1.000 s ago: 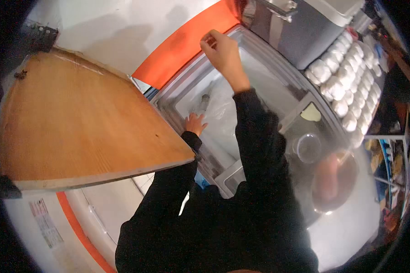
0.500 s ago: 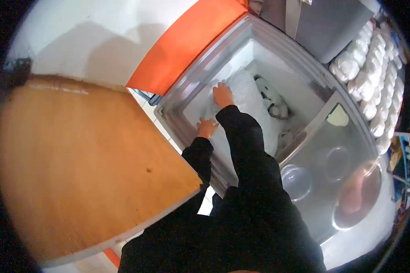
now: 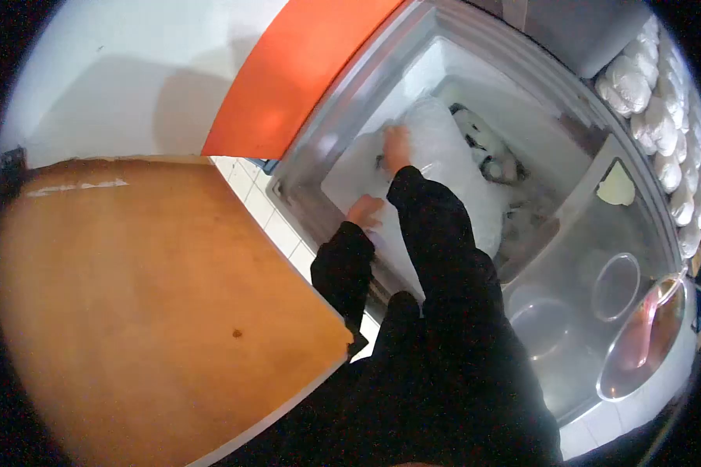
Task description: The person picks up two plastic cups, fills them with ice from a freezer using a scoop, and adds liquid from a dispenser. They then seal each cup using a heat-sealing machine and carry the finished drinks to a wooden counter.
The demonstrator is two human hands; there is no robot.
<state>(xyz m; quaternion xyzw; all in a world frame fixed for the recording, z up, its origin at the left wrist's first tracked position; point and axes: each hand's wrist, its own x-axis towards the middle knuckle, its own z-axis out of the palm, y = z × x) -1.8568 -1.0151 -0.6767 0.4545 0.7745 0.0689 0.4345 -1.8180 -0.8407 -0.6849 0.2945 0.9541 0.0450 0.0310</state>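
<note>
Roughly top-down view. Biggest thing: a wooden tabletop (image 3: 132,311) filling the left, bare apart from a small dark spot, pale tiled floor (image 3: 276,226) showing in the gap beside it. Next, an open chest freezer (image 3: 350,109) with a grey metal rim and an orange panel (image 3: 288,70) along its far side — probably the casing or the raised lid, cannot tell which. Both of the person's black sleeves go down into the freezer well.

Inside lies a big frosted white plastic bag (image 3: 452,163), taking most of the well, with darker black-and-white packets (image 3: 483,148) wedged behind it toward the far right corner. Right hand (image 3: 397,148) is laid on the upper left part of the bag, fingers pointing away; looks pressed flat on it rather than closed round it, but blur hides the fingers, so the grip cannot be told. Left hand (image 3: 364,210) sits at the bag's near edge by the freezer's front wall, fingers curled, seemingly pinching the plastic — likely steadying that end while the other hand works the top.

Right of the well, a sliding glass cover (image 3: 576,257) carries a clear round tub (image 3: 615,286) and a metal bowl (image 3: 646,335). White wrapped lumps (image 3: 662,101) are stacked in rows at the far right.

No readable writing, brand or label anywhere.
</note>
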